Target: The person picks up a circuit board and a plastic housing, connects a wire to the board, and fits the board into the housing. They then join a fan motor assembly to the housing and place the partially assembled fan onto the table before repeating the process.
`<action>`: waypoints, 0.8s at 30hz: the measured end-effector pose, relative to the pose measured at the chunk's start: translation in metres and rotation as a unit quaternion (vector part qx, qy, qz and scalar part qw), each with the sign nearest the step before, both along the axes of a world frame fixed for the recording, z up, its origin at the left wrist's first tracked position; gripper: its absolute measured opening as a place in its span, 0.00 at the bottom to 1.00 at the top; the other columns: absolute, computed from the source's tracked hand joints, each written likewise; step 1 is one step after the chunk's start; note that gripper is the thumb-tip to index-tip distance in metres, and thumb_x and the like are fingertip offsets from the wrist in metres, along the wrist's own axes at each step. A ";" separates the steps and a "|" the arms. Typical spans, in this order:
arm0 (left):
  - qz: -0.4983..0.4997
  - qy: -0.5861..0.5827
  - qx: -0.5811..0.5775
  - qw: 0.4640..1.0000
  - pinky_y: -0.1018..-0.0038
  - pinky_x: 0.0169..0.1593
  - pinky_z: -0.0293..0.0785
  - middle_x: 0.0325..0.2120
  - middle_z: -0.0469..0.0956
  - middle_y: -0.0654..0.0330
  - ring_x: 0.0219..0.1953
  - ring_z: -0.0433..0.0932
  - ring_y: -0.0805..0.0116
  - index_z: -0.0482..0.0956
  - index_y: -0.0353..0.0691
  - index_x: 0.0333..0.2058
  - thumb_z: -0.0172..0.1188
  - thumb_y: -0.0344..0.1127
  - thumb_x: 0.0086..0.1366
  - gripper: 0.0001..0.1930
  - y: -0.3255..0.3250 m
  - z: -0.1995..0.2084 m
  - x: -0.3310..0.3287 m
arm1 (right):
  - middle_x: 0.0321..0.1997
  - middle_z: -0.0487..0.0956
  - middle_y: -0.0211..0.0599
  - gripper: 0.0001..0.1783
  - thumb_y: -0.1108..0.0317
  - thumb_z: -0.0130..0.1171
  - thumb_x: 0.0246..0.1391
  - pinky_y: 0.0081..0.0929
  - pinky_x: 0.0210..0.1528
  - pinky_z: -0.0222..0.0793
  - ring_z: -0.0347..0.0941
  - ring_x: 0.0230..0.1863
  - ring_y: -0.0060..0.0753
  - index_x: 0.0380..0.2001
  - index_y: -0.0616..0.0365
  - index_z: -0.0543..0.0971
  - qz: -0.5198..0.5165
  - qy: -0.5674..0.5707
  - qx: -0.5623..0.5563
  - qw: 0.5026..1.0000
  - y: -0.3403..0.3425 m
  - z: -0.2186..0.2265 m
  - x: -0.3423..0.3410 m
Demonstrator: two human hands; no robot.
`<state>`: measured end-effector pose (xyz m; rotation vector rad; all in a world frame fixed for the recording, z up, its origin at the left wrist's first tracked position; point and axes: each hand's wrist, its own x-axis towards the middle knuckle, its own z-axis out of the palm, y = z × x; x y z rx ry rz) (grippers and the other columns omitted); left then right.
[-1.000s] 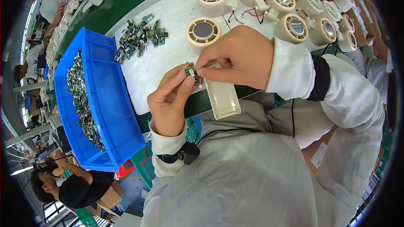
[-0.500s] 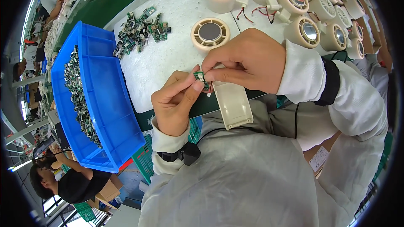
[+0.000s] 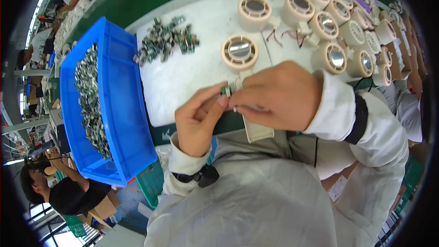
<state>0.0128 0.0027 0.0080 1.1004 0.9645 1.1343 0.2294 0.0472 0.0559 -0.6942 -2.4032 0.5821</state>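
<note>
Above the near edge of the white board (image 3: 176,84), toward its middle, we have a small green circuit board (image 3: 225,91) clamped between the thumb and fingers of our left hand (image 3: 199,121). Our right hand (image 3: 283,98) meets it from the other side, thumb and fingertips drawn together just beside the piece — whether they grip its edge or something attached, we cannot tell. A little white connector (image 3: 235,109) shows by those fingertips. Beneath our right hand a cream shell (image 3: 258,131) sticks out past the board's near edge; a round cream fan unit (image 3: 239,52) lies just beyond our hands, and our right hand hides much of what runs between the two. At the far left corner we see a loose heap of circuit boards (image 3: 167,39), and along the left edge stands a blue bin (image 3: 128,110) holding many more. Toward the far right corner more fan units (image 3: 327,25) stand in a crowded cluster — thin red wires (image 3: 274,37) lie near them.
</note>
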 end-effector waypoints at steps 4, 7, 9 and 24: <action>-0.008 0.016 -0.006 1.000 0.72 0.51 0.79 0.46 0.80 0.53 0.46 0.82 0.67 0.76 0.26 0.53 0.57 0.21 0.69 0.15 -0.004 -0.002 0.002 | 0.23 0.76 0.31 0.06 0.68 0.65 0.53 0.32 0.23 0.68 0.74 0.22 0.34 0.34 0.53 0.82 -0.029 -0.027 -0.048 0.998 -0.001 0.006 0.001; 0.037 -0.003 -0.007 0.999 0.73 0.51 0.79 0.45 0.80 0.54 0.45 0.82 0.67 0.76 0.26 0.53 0.58 0.21 0.68 0.15 -0.008 -0.002 0.008 | 0.24 0.76 0.32 0.05 0.67 0.65 0.53 0.32 0.25 0.69 0.75 0.23 0.35 0.33 0.54 0.82 -0.073 -0.033 -0.122 0.989 0.003 0.014 0.001; 0.047 -0.003 0.007 0.999 0.73 0.52 0.78 0.45 0.80 0.54 0.46 0.82 0.67 0.76 0.26 0.53 0.58 0.20 0.68 0.15 -0.006 0.000 0.012 | 0.26 0.76 0.34 0.05 0.67 0.65 0.53 0.33 0.28 0.70 0.75 0.25 0.35 0.32 0.55 0.83 -0.118 -0.023 -0.211 0.970 0.008 0.015 0.000; 0.092 -0.018 0.060 0.994 0.73 0.54 0.77 0.47 0.78 0.51 0.48 0.82 0.64 0.77 0.27 0.52 0.57 0.19 0.68 0.14 -0.005 -0.009 0.020 | 0.29 0.76 0.36 0.06 0.68 0.65 0.55 0.32 0.35 0.70 0.74 0.33 0.38 0.33 0.58 0.83 -0.109 0.012 -0.109 0.988 0.007 0.005 -0.003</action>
